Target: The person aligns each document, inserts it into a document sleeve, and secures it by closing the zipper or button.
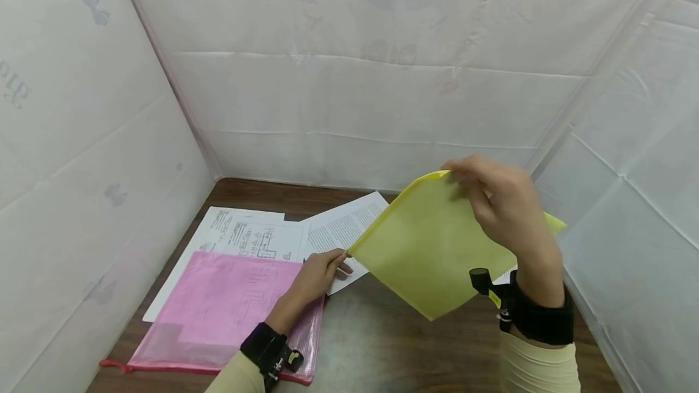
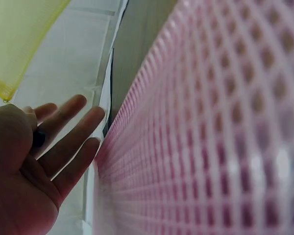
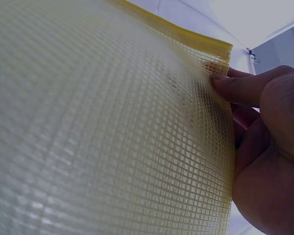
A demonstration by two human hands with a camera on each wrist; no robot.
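A yellow pouch (image 1: 431, 247) is pinched at its top edge by the right hand (image 1: 505, 208), raised beside the pink pouch (image 1: 229, 311); the left hand (image 1: 319, 275), fingers relaxed, is rested on papers (image 1: 338, 229) just beyond it.

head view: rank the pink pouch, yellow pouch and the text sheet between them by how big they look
1. pink pouch and yellow pouch: too alike, and the yellow one is raised nearer the camera.
2. text sheet: smallest, partly covered.
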